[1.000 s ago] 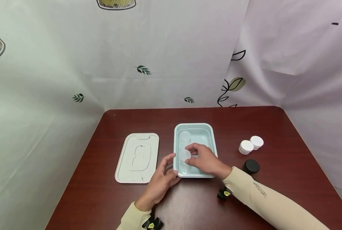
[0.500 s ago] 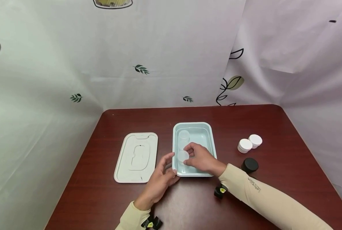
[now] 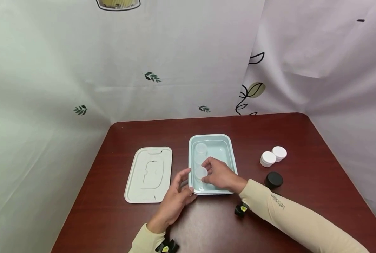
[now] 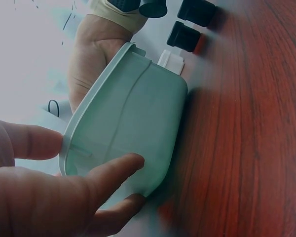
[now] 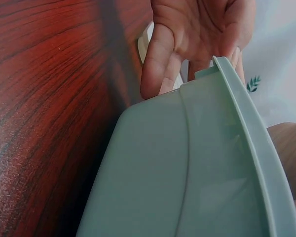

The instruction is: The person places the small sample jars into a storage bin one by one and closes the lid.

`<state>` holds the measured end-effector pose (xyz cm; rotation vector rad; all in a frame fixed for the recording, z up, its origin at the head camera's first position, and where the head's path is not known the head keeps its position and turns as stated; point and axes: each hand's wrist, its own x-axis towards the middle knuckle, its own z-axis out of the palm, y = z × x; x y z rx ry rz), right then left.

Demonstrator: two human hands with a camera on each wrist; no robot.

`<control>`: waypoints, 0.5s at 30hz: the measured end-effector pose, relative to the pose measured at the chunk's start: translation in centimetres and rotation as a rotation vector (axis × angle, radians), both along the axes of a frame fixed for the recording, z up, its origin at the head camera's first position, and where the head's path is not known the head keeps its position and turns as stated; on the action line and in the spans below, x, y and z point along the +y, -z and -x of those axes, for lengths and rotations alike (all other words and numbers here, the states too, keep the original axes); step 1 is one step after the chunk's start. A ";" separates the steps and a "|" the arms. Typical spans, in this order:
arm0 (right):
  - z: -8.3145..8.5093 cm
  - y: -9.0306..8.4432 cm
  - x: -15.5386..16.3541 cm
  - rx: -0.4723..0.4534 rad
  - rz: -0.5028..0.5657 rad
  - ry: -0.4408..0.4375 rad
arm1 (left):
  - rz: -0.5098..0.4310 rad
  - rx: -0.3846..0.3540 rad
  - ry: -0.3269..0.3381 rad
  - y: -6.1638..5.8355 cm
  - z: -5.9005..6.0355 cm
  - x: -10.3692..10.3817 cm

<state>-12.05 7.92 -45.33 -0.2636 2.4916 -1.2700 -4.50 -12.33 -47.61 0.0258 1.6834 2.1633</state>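
Observation:
A pale blue-green rectangular plastic tub (image 3: 229, 151) stands on the table, its outer wall filling much of both wrist views. Inside it, along the left side, are two small round translucent containers. My right hand (image 3: 221, 174) reaches over the tub's right side and pinches the nearer translucent container (image 3: 201, 172) between thumb and fingers. Farther back sits the other translucent container (image 3: 201, 149). My left hand (image 3: 174, 200) touches the rim and outer wall at the tub's near left corner with extended fingers (image 4: 121, 168). The right fingertips are hidden in the wrist views.
Left of the tub lies a white rectangular lid (image 3: 148, 175) with rounded corners. To the right, two white round jars (image 3: 268, 159) stand side by side, and a black round jar (image 3: 273, 180) is nearer my right forearm. A printed white curtain (image 3: 175, 52) surrounds the dark red table (image 3: 213, 225).
The head view has shifted slightly. My right hand keeps its pinch on the nearer translucent container inside the tub, and my left hand stays against the corner.

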 end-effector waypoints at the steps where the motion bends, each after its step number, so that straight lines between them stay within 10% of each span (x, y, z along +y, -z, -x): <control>1: 0.0 0.0 0.0 -0.004 -0.002 0.001 | 0.000 -0.001 0.000 0.0 0.0 0.0; 15: 0.0 -2.1 1.4 0.015 0.070 0.022 | -0.007 0.003 -0.008 0.0 -0.1 0.1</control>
